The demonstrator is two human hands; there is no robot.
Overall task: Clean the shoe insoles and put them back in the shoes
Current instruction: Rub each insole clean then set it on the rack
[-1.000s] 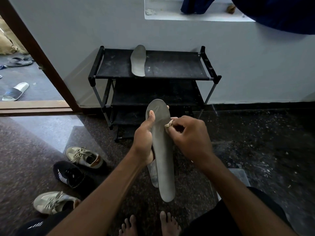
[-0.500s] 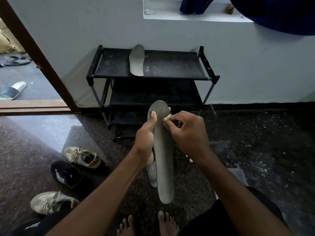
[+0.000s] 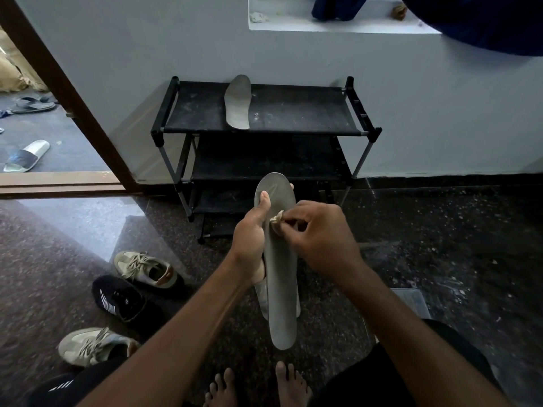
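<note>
One insole point(image 3: 282, 292) gripped by left hand point(image 3: 249, 240), right hand point(image 3: 321, 239) pinching cloth point(image 3: 276, 220); second insole point(image 3: 238, 104) on rack point(image 3: 302, 113).

The left hand point(image 3: 252, 245), at frame centre, grips the insole point(image 3: 282, 289), thumb extended upward. The right hand point(image 3: 317, 239) pinches a cloth wad point(image 3: 276, 220). Both forearms enter from below.

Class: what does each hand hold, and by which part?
The left hand grips the grey insole at its upper left edge, thumb on top; the right hand pinches a small cloth wad.
</note>
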